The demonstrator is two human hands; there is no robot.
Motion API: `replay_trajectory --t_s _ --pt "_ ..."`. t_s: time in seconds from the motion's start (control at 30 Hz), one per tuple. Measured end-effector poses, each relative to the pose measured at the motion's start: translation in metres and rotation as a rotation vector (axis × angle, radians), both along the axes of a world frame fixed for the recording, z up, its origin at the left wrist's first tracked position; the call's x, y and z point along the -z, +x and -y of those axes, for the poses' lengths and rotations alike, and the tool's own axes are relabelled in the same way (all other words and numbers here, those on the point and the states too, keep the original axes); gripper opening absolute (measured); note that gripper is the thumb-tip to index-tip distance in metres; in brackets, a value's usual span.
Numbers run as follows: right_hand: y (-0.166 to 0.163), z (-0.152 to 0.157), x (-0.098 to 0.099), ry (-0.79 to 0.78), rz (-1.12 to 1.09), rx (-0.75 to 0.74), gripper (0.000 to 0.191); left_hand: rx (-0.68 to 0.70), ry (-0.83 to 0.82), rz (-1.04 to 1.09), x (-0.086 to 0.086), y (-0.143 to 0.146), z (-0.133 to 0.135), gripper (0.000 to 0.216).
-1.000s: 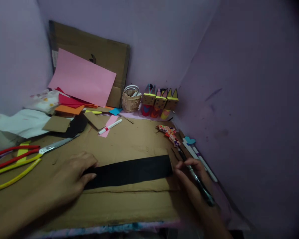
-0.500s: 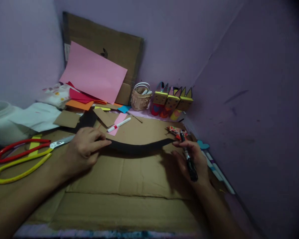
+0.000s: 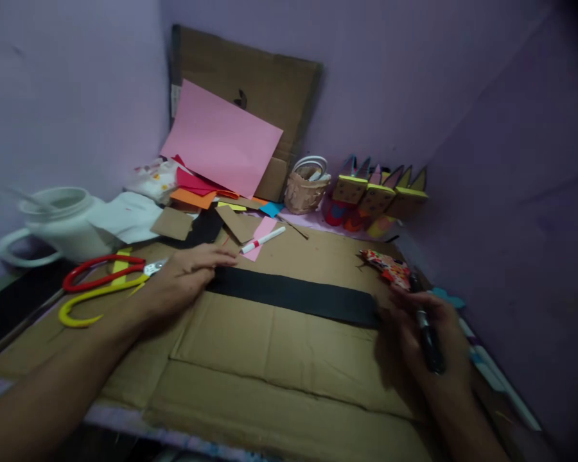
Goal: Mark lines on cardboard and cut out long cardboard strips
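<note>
A strip of black paper lies across the cardboard, nearly flat. My left hand is at its left end, fingers closed over the edge; the thumb is mostly hidden. Near the strip's right end is my right hand, slightly blurred, with a black marker held across the palm, its thick end toward me. Whether the right fingertips touch the strip I cannot tell. Scissors with one red and one yellow handle lie beside my left wrist, their blades partly hidden behind it.
Cardboard sheets cover the table. A white-and-red marker rests on a pink paper strip. At the back are a pink sheet, a small basket and several paper-eared figures. A white mug stands left; a colourful wrapped piece lies right.
The black strip went from raised and sagging on edge to lying nearly flat. My right hand moved right and nearer with the marker. The view swung left, showing more of the mug.
</note>
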State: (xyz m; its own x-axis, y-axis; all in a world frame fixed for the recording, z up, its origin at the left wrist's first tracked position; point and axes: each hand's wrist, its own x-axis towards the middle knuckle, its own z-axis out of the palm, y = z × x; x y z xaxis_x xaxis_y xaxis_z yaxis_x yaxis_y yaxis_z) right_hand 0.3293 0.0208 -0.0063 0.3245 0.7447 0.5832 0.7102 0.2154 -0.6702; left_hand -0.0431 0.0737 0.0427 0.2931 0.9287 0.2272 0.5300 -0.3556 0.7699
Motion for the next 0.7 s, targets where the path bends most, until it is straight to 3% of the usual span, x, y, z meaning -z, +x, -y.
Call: replay_trajectory --t_s 0.1,0.2,0.43,0.7 --pt "-0.004 -0.001 -0.004 -0.011 0.019 0.035 0.028 -0.280 -0.117 0.115 -0.002 -0.006 -0.007 0.028" --pt "-0.007 0.001 -0.006 -0.029 0.062 0.036 0.037 -0.390 -0.178 0.117 0.004 -0.010 -0.013 0.029" --pt "-0.006 0.004 -0.009 -0.053 0.174 0.107 0.040 -0.384 -0.204 -0.079 0.000 -0.006 -0.011 0.024" --pt "-0.004 0.000 -0.004 0.006 0.144 -0.041 0.029 -0.263 -0.135 -0.302 0.011 -0.004 -0.016 0.045"
